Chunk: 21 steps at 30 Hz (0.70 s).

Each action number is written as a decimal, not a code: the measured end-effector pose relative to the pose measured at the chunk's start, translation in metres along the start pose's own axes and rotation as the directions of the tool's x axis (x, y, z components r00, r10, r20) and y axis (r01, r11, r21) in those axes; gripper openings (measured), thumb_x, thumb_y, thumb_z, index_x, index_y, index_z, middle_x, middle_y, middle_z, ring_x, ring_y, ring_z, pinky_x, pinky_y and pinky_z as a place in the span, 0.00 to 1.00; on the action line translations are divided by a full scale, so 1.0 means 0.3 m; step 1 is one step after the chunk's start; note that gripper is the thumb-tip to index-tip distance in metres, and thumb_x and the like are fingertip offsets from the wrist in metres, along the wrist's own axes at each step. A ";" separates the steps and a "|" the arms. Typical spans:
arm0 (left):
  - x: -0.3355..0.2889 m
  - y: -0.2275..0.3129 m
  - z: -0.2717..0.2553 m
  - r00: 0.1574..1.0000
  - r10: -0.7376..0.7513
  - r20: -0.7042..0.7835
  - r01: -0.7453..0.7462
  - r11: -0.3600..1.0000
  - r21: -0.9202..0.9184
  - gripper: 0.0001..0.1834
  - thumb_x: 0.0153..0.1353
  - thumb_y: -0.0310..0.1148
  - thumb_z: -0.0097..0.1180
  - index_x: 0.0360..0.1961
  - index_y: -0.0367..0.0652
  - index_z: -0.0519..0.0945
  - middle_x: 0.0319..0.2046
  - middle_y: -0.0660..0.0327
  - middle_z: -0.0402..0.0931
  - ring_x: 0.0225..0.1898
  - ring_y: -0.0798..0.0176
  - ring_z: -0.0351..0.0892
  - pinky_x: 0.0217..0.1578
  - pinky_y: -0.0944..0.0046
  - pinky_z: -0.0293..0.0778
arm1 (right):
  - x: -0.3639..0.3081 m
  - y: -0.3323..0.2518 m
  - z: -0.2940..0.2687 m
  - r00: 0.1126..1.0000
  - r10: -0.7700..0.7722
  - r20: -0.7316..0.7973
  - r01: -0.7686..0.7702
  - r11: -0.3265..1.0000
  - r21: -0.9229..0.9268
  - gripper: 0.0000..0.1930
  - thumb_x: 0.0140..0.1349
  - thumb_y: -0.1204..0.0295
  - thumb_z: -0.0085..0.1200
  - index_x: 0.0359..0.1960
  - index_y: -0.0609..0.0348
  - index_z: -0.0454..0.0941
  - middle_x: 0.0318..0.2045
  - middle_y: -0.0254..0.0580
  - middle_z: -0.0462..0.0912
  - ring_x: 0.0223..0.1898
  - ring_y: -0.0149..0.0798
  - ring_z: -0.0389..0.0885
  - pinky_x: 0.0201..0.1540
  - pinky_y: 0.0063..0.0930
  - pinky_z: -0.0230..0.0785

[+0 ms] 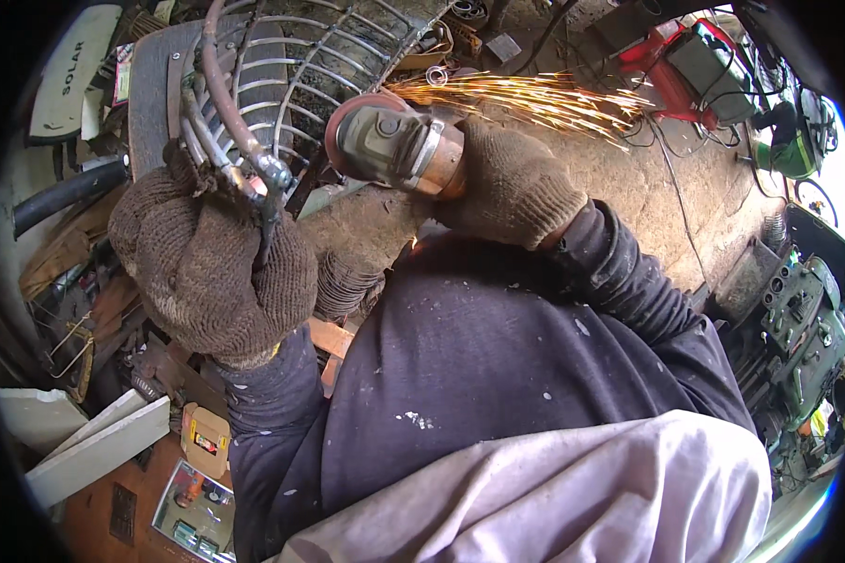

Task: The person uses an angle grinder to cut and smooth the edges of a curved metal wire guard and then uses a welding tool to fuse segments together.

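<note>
My left hand (211, 253), in a brown knitted glove, is closed around the near end of a curved metal rod frame (235, 125). Thin parallel bars of the frame fan out beyond it. In the same kind of glove, my right hand (516, 178) grips an angle grinder (381, 150) by its body. The grinder's reddish disc (333, 136) sits against or very close to the frame's right side; its exact contact spot is hidden by the grinder head. Orange sparks (535, 103) stream from it to the right. The left fingertips are partly hidden.
A red and grey machine (695, 75) with cables stands at the far right. Greenish machinery (807, 319) is at the right edge. White boards (99, 450) and a small cardboard box (206, 439) lie lower left. A dark pipe (70, 197) juts in from the left.
</note>
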<state>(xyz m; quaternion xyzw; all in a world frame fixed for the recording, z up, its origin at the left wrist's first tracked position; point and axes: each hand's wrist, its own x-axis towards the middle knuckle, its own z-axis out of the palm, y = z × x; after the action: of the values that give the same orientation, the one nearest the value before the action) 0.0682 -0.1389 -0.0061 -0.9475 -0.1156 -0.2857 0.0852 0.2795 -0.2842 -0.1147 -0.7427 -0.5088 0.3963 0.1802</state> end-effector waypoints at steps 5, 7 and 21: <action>-0.022 -0.024 0.029 0.993 -0.045 -0.111 0.047 0.999 0.015 0.11 0.66 0.32 0.64 0.43 0.34 0.85 0.38 0.45 0.84 0.36 0.42 0.84 0.36 0.46 0.78 | -0.004 -0.030 -0.025 0.994 0.026 0.107 -0.023 0.999 -0.023 0.33 0.47 0.55 0.74 0.51 0.64 0.79 0.40 0.54 0.88 0.43 0.54 0.90 0.46 0.44 0.83; -0.017 -0.032 0.030 0.991 -0.071 -0.114 0.067 0.997 -0.036 0.11 0.62 0.29 0.66 0.43 0.34 0.86 0.38 0.46 0.84 0.36 0.44 0.85 0.36 0.47 0.78 | -0.013 -0.032 -0.035 0.980 0.046 0.196 -0.040 0.999 -0.036 0.34 0.47 0.55 0.75 0.51 0.64 0.79 0.40 0.54 0.88 0.43 0.54 0.90 0.46 0.44 0.82; -0.124 -0.048 0.037 0.975 -0.134 -0.179 0.145 0.988 0.053 0.09 0.63 0.32 0.67 0.40 0.38 0.86 0.35 0.48 0.84 0.33 0.43 0.84 0.35 0.48 0.77 | 0.006 -0.096 -0.057 0.984 0.134 0.120 -0.130 0.991 -0.040 0.36 0.45 0.55 0.76 0.55 0.59 0.80 0.42 0.55 0.88 0.45 0.57 0.88 0.48 0.44 0.81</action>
<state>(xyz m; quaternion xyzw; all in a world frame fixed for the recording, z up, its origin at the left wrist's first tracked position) 0.0401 -0.1289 -0.0348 -0.9050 -0.1833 -0.3690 0.1059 0.2755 -0.2684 -0.0854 -0.7519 -0.4749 0.4437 0.1102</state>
